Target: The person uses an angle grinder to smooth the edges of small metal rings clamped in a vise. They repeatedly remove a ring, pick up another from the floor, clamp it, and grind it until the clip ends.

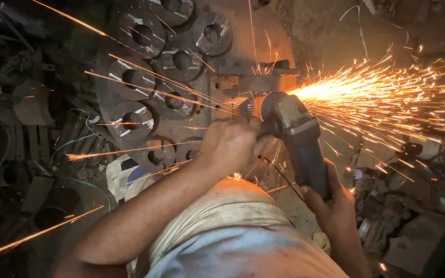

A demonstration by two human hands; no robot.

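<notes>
while sparks fan rightward, the left hand (230,141) wraps tight round the side handle of the dull grey angle grinder (297,139); the right hand (330,203) grips its dark body. its disc seemingly bites a rusty steel bracket (248,82) beside round, holed metal flanges (140,98).

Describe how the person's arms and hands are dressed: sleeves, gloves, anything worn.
Both forearms are bare, with no sleeves showing. The left hand and right hand wear no gloves. No watch, ring or wristband can be seen in the dim light.
</notes>
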